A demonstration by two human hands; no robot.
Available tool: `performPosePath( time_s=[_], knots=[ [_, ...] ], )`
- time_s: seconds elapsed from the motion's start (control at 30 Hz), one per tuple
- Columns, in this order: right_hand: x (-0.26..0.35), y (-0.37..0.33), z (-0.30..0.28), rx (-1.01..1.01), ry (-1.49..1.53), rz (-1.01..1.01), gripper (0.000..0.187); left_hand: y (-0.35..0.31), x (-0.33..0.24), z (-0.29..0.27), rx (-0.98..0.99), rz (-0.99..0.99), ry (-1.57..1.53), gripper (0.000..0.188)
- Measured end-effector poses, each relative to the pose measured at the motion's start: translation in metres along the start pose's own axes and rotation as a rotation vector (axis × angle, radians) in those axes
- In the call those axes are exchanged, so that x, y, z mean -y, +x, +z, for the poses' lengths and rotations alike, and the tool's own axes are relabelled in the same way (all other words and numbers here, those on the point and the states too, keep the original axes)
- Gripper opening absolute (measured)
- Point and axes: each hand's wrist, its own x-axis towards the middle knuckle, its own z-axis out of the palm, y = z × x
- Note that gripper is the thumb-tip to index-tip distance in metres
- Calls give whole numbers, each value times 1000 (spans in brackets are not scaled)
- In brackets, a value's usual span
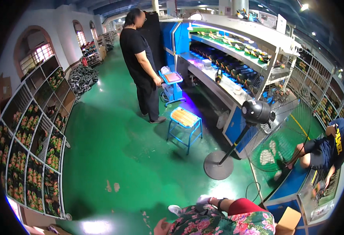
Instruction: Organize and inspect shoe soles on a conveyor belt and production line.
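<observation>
At the lower edge, my left hand (162, 227) hangs beside the floral garment (219, 223) over my lap. Its fingers look loosely apart, and I see nothing held in it; the lower part is cut off by the picture's edge. My right hand is out of view. Red cloth (245, 206) shows beside the floral one, with my light shoes (174, 210) on the green floor. An open cardboard box (288, 220) is at the right of the garment.
A black pedestal fan (254, 112) and a blue stool (185, 116) stand ahead. One person in black (136, 51) stands by the workbench (219, 80); another person (332, 147) sits at right, a hand at a dark and orange item. A loaded rack (31, 156) lines the left.
</observation>
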Motion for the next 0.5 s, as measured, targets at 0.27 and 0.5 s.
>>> performPosePath(
  time_s=[0.27, 0.5],
  knots=[
    [48, 186, -134, -44, -41, -74, 30, 107, -130, -160, -294, 190, 382, 41],
    [178, 301, -277, -175, 165, -185, 40, 203, -126, -252, -126, 138, 377, 27]
  ],
)
